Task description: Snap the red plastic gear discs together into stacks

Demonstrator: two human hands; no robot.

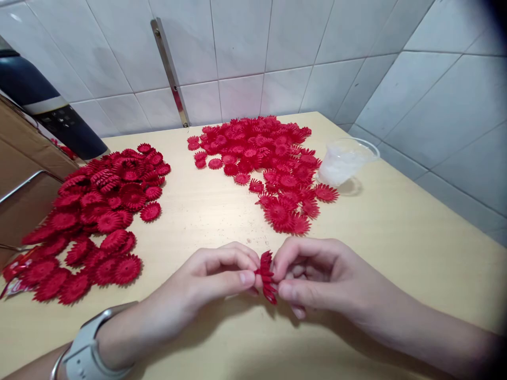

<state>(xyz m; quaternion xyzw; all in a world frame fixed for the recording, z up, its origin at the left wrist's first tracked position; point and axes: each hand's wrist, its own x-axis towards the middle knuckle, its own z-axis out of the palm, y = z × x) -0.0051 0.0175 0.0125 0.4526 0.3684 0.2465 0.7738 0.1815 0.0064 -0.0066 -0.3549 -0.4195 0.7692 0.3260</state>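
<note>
my left hand (214, 277) and my right hand (317, 274) meet low over the near middle of the bench (396, 232), each pinching one side of a small red flower piece (266, 277) between thumb and forefinger, so it stands on edge between them. bare wood lies open in front of my hands, in a strip running back between the two red piles. the left pile (91, 221) spreads close to the bench's left edge; the far pile (269, 163) reaches nearly to the tiled wall (245, 47). just beside that pile's right side sits a clear plastic cup (345, 160) holding something pale, and i cannot tell what. the right wall closes in the far corner. at far left a dark device (43, 105) and a cardboard box (19, 174) are cut off by the frame. my left wrist wears a grey watch (85, 345).
</note>
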